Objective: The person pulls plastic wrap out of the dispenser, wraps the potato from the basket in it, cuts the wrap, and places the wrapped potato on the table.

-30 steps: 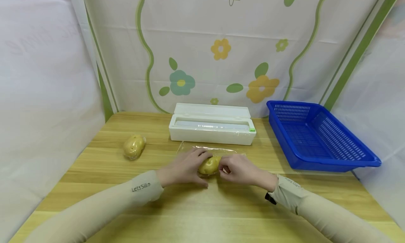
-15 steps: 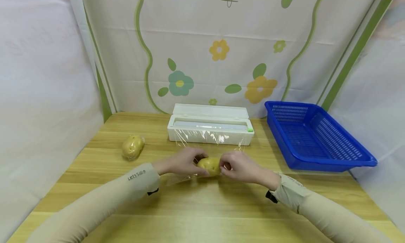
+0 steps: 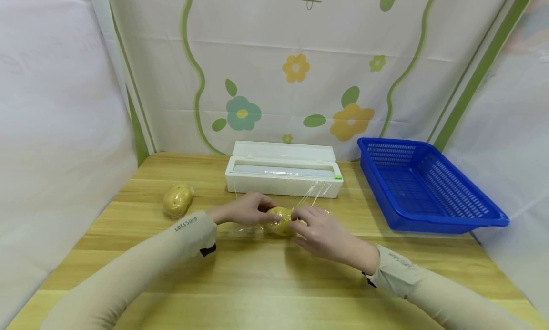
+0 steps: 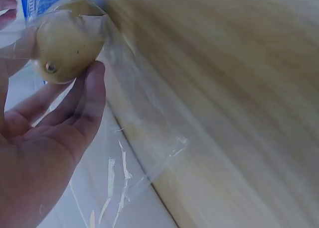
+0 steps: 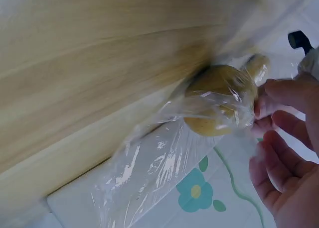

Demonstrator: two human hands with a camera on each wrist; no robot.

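Observation:
A yellow potato (image 3: 280, 223) lies on the table between the two hands, with clear cling film (image 5: 164, 148) draped over and around it. My left hand (image 3: 249, 210) holds the potato's left end, thumb over the top and fingers behind it. In the left wrist view the fingertips (image 4: 94, 73) press against the potato (image 4: 70, 46) through the film. At the potato's right end is my right hand (image 3: 321, 232), its fingertips close to the film. The right wrist view shows those fingers (image 5: 271, 163) loosely bent and apart, with no clear pinch.
A white cling film box (image 3: 283, 182) stands behind the hands with its lid up and a roll inside. To the left lies another potato (image 3: 177, 200), wrapped in film. A blue plastic basket (image 3: 396, 211) stands at the right.
Film that stretched from the box towards the potato now gathers over it. The left thumb has moved onto the potato's top. My right fingers have loosened from a tight pinch.

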